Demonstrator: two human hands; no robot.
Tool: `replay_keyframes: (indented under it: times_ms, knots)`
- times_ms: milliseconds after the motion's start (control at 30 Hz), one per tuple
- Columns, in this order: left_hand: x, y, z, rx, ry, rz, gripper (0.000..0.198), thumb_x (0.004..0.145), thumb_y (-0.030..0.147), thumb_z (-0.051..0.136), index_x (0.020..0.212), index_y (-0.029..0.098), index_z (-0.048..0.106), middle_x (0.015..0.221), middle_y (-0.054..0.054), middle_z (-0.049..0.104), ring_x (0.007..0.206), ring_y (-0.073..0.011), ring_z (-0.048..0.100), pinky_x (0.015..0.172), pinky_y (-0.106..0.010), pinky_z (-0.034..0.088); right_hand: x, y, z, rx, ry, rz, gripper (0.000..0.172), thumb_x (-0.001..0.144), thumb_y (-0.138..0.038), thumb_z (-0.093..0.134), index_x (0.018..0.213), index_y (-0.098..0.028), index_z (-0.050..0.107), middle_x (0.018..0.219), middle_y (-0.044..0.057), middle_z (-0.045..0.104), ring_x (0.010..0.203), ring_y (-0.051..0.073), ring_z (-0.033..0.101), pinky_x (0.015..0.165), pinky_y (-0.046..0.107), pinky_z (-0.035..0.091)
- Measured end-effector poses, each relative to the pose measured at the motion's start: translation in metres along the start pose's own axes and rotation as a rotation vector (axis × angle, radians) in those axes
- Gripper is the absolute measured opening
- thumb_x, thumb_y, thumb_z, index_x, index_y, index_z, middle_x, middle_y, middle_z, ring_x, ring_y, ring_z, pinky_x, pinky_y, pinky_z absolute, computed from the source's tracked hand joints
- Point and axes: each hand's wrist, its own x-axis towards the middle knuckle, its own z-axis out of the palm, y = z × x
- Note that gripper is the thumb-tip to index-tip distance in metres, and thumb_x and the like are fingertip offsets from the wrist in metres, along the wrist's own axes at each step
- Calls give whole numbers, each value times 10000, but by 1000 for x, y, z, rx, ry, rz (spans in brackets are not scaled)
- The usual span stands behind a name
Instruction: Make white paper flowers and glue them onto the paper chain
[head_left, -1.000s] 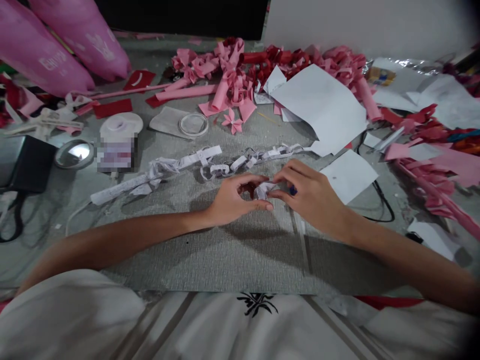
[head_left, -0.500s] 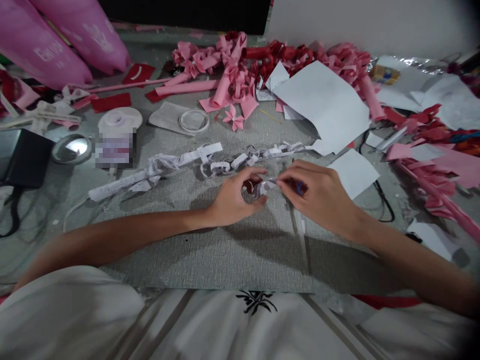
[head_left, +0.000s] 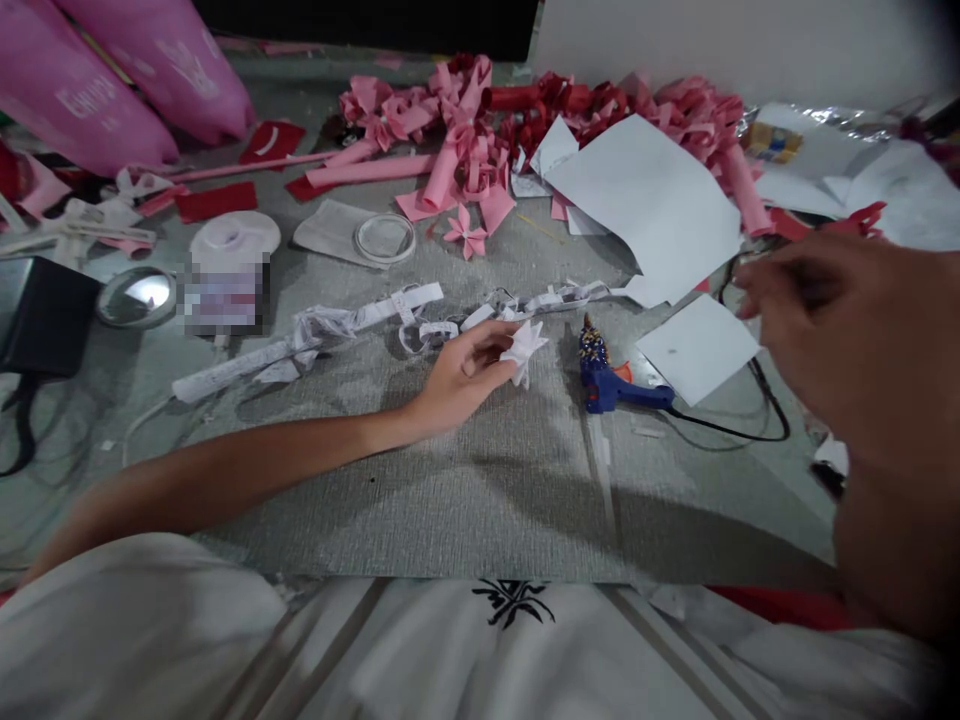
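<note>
My left hand [head_left: 459, 372] rests on the grey mat [head_left: 420, 500] with its fingers closed on a small white folded paper flower [head_left: 523, 349]. My right hand [head_left: 855, 330] is raised off the mat at the right, close to the camera and blurred; its fingers are curled and I cannot make out anything in them. A blue glue gun [head_left: 611, 380] lies on the mat between the two hands, its cord [head_left: 750, 432] running right. A white paper chain [head_left: 375, 322] stretches across the mat just beyond my left hand.
Pink and red paper pieces [head_left: 480, 140] are heaped at the back, with a pink paper flower [head_left: 465, 232] and white sheets [head_left: 649, 205] near them. A tape ring [head_left: 385, 238], a white jar [head_left: 229, 270], a round mirror [head_left: 136, 297] and a black case [head_left: 45, 315] lie left.
My right hand let go of the flower and the glue gun, lifting up and to the right. The glue gun now lies on the mat. My left hand keeps the flower.
</note>
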Motion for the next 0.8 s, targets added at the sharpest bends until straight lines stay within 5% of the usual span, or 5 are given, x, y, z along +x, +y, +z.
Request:
replay_keyframes:
  times_ms: [100, 233, 467, 667, 800]
  knots:
    - [2, 2, 2, -71, 14, -46, 273, 895, 261, 726, 1145, 166, 670, 1146, -96, 740, 1036, -188, 704, 944, -340, 573, -10, 16, 18, -325, -29, -65, 484, 1027, -320, 567, 1452, -90, 534, 1403, 279, 591, 1299, 386, 573, 908, 446, 501]
    - [2, 6, 5, -163, -16, -90, 287, 897, 342, 756, 1090, 145, 673, 1016, -88, 746, 860, -172, 727, 821, -342, 631, -44, 1, 49, -118, -381, -370, 477, 1062, -390, 510, 1448, -110, 499, 1223, 184, 691, 1109, 315, 677, 945, 427, 551]
    - [1, 8, 6, -251, 1, -207, 408, 871, 368, 780, 1168, 135, 626, 1009, -87, 710, 717, -196, 766, 584, -327, 655, -77, -33, 51, -355, -323, -332, 493, 918, -8, 424, 1409, -26, 465, 1132, 231, 678, 1011, 375, 665, 845, 481, 549]
    - [3, 2, 5, -289, -3, -193, 415, 907, 318, 733, 1278, 176, 613, 1002, -70, 722, 692, -189, 757, 535, -310, 637, -84, -20, 13, 76, -165, -88, 363, 995, -260, 506, 1348, -177, 522, 1156, 168, 679, 952, 320, 686, 791, 431, 552]
    - [3, -2, 3, -263, -44, -177, 385, 945, 356, 724, 1286, 192, 654, 1039, -71, 714, 768, -191, 767, 637, -341, 680, -81, -19, 32, 626, -194, 190, 288, 1026, -488, 580, 1166, -249, 659, 767, 15, 644, 610, 179, 585, 582, 319, 477]
